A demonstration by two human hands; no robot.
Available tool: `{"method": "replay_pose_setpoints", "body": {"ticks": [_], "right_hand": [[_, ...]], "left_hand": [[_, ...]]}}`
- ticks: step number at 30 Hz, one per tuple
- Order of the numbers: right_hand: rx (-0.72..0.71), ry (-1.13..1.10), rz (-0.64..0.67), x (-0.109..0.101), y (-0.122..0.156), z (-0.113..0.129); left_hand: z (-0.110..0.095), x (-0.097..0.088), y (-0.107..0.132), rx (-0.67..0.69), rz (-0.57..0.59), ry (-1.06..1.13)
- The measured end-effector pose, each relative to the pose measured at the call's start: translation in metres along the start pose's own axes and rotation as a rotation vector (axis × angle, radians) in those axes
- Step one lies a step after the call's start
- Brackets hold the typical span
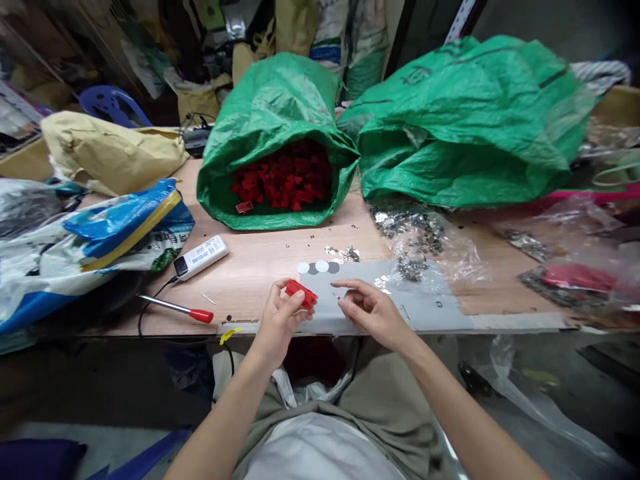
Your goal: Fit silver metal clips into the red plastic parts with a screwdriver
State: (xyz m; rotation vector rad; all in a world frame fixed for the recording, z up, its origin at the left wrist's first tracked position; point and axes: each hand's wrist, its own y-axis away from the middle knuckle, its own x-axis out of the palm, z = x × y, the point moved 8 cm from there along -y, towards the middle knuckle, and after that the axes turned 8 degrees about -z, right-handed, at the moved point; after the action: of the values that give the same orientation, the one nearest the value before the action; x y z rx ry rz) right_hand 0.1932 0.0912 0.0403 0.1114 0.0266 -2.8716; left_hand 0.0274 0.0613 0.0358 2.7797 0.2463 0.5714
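Observation:
My left hand [281, 312] is closed around a red plastic part [301, 295], thumb on top, just above the front edge of the table. To the right of it, my right hand [373, 310] has its thumb and fingers curled towards each other, with the index finger stretched towards the red part. Something tiny shows at its fingertips, too small to name. Under both hands lies a grey mat [435, 300]. Small flat metal pieces [383, 283] are scattered beside my right hand. White and grey round discs [323, 267] lie in a row beyond the hands.
A green sack [280, 93] lies open towards me, with many red plastic parts [287, 177] inside. Another green sack [475, 127] is at the right. Metal pieces spill from a clear bag [410, 243]. At left are a white device [201, 258] and a red-tipped rod [200, 315].

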Motion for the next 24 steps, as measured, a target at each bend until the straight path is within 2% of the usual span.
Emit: {"method": "replay_pose_setpoints", "body": {"ticks": [3, 5, 7, 9, 12, 18, 21, 24], "right_hand": [[-0.207, 0.153, 0.026, 0.022, 0.014, 0.03], [-0.322, 0.231, 0.026, 0.033, 0.021, 0.044], [-0.395, 0.268, -0.004, 0.039, 0.023, 0.053], [-0.404, 0.288, -0.035, 0.042, 0.022, 0.057], [-0.354, 0.323, -0.05, 0.043, 0.017, 0.058], [-0.279, 0.277, -0.058, 0.043, 0.014, 0.057], [-0.096, 0.109, -0.102, 0.046, 0.013, 0.04], [0.123, -0.123, -0.116, 0.06, 0.009, 0.018]], "left_hand": [[-0.006, 0.008, 0.011, -0.175, 0.069, 0.241], [-0.005, 0.008, 0.016, -0.252, 0.067, 0.323], [0.0, 0.006, 0.017, -0.317, 0.047, 0.367], [0.004, 0.004, 0.018, -0.351, 0.028, 0.384], [0.007, 0.005, 0.019, -0.377, 0.048, 0.413], [-0.002, 0.013, 0.025, -0.378, 0.177, 0.538], [-0.004, 0.013, 0.025, -0.354, 0.241, 0.588], [-0.003, 0.008, 0.021, -0.309, 0.254, 0.608]]}}
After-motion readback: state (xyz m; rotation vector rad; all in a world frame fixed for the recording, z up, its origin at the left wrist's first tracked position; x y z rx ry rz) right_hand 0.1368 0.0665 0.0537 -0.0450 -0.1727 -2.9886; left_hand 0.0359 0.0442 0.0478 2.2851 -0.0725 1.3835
